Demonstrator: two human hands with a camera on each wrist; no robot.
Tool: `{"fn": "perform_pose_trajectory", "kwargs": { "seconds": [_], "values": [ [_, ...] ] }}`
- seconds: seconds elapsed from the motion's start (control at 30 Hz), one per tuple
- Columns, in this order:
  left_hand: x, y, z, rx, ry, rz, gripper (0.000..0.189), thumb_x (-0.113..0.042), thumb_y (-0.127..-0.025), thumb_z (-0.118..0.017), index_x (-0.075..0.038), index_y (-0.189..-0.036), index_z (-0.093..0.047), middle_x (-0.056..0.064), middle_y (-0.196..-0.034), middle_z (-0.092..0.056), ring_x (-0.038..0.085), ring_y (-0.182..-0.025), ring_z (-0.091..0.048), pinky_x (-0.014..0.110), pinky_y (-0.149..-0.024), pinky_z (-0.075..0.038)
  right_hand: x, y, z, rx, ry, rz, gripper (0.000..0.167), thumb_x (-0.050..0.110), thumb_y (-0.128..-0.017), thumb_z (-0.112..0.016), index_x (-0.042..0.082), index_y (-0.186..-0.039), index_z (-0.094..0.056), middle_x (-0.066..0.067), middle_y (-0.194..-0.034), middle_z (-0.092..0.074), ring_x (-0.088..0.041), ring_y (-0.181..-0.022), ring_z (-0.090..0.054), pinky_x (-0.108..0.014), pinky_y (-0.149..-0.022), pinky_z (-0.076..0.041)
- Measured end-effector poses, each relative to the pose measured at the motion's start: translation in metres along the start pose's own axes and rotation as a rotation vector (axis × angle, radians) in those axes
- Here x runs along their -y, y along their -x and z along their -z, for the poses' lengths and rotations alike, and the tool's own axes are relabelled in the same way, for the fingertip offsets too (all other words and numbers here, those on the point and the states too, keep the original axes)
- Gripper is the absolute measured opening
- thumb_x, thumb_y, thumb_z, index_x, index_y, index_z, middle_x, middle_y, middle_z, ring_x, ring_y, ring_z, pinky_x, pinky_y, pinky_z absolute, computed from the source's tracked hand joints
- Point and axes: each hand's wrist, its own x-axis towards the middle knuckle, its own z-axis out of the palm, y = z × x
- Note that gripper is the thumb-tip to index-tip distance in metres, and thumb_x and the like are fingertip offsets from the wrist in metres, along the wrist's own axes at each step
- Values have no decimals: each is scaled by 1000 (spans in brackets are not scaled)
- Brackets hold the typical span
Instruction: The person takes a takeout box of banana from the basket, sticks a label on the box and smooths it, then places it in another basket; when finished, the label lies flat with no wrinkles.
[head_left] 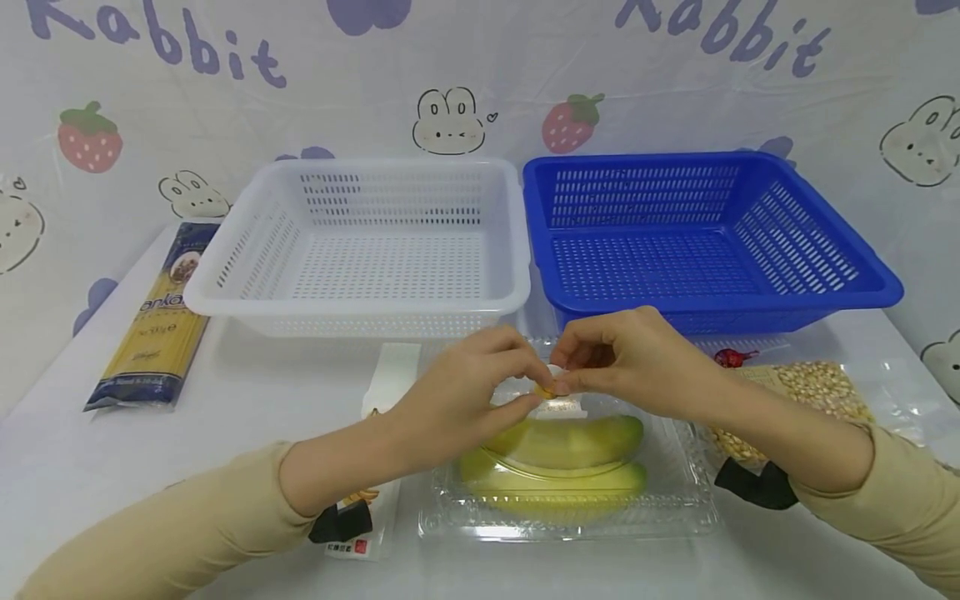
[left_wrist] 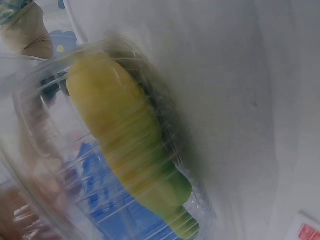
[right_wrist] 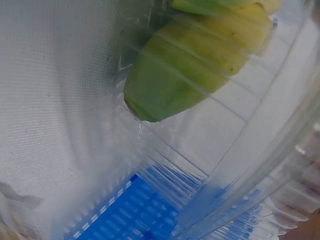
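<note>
Nearest, below both grips, a clear, ribbed plastic box (head_left: pixel 566 533) lies on the white surface (head_left: pixel 247 400) with two yellow-green, curved bananas (head_left: pixel 555 483) under its plastic. It sits squarely before the person, presumably so that both hands can work over it without reaching.

Just above the box's far half, the left hand (head_left: pixel 468 387) and right hand (head_left: pixel 637 358) meet almost tip to tip. Each grip pinches, thumb against bent index finger, at a small orange-and-white piece (head_left: pixel 546 391); it is mostly hidden by the fingertips, so what it is stays unclear. Holding it from both sides probably steadies it and lets each hand pull or turn against the other. The forearms slant inward from either side, the right wrist bent so its fingers point down and left.

Under the left forearm lies a long white packet (head_left: pixel 393 371); beside the right forearm, a clear bag of pale yellow kernels (head_left: pixel 817 387), with a small, shiny red item (head_left: pixel 731 358) just beyond. Farther past the grips, a white plastic basket (head_left: pixel 360 307) and a blue plastic basket (head_left: pixel 720 302) stand side by side, seemingly within either hand's reach. Far left of the left grip lies a blue-and-yellow spaghetti pack (head_left: pixel 157 321).
</note>
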Motion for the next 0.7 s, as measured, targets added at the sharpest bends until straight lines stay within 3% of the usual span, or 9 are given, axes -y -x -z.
{"fn": "perform_pose_trajectory", "kwargs": {
  "seconds": [0.33, 0.7],
  "values": [
    [4, 0, -8, 25, -3, -18, 12, -10, -85, -76, -13, -96, -75, -4, -93, -67, 10, -95, -63, 15, -83, -53, 0, 1, -2, -33, 49, 38, 11, 21, -80, -81, 24, -84, -71, 12, -71, -68, -3, -65, -59, -19, -59, -51],
    [4, 0, -11, 58, -47, 4, 14, -19, -81, -80, -15, -94, -75, -6, -93, -67, 12, -98, -61, 22, -85, -52, -2, -1, -5, -56, 109, 51, 16, 22, -78, -84, 24, -87, -71, 12, -71, -65, -4, -66, -57, -18, -59, -50]
  ]
}}
